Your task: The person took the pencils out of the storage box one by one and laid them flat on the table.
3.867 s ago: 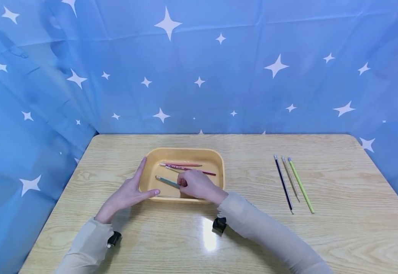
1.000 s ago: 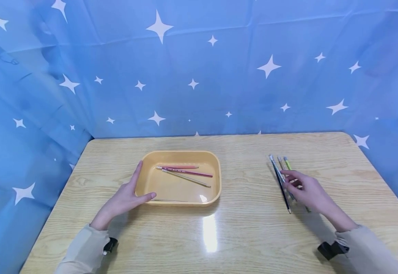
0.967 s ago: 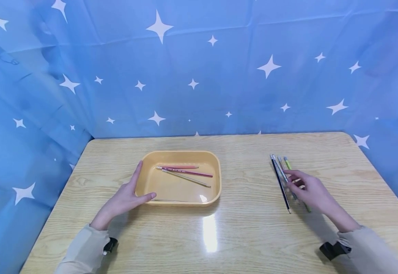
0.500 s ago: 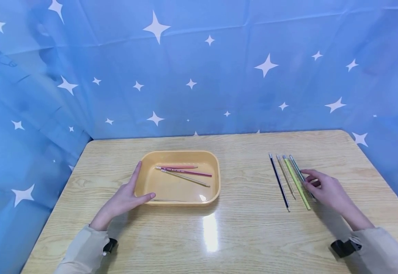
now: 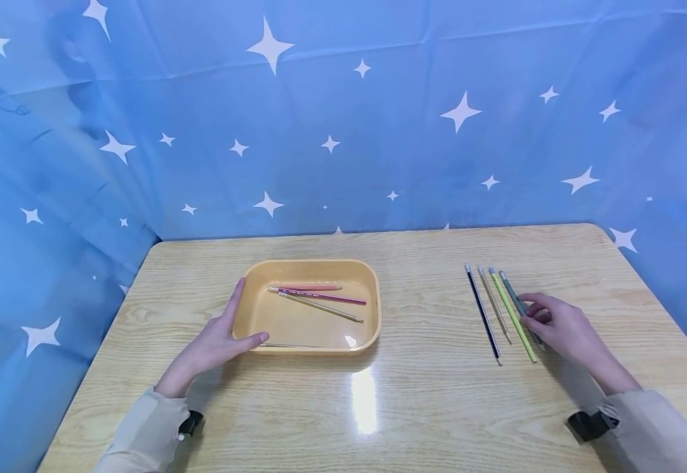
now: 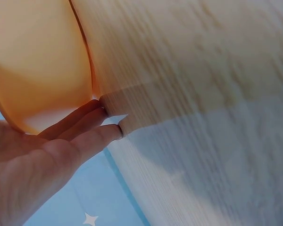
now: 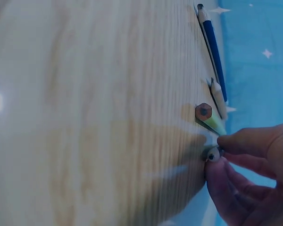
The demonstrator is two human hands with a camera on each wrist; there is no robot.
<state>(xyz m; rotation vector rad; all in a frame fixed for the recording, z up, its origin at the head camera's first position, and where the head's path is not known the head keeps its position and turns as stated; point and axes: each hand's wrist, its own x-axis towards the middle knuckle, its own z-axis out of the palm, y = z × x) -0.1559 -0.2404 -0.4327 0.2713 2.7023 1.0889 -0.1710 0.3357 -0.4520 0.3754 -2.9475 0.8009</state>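
My right hand (image 5: 559, 328) pinches a teal pencil (image 5: 511, 290) that lies slanted on the table. In the right wrist view the teal pencil's tip (image 7: 213, 155) shows between thumb and fingers. Just left of it lie a lime green pencil (image 5: 513, 316), a short gold pencil (image 5: 494, 303) and a dark blue pencil (image 5: 482, 311), roughly parallel and apart. My left hand (image 5: 217, 338) rests spread against the left end of a yellow tray (image 5: 374, 328), its straight fingers touching the tray's outer side in the left wrist view.
Inside the tray lie a pink pencil (image 5: 322, 288), a maroon pencil (image 5: 331, 298) and a gold pencil (image 5: 322, 309), tips to the right. A thin item (image 5: 290, 345) along the near wall is mostly hidden. A blue starred curtain (image 5: 343, 177) hangs behind the wooden table (image 5: 426, 407).
My right hand has carried the teal pencil from the tray to the right, over the other pencils, and down beside the lime green one. The left hand has stayed at the tray.
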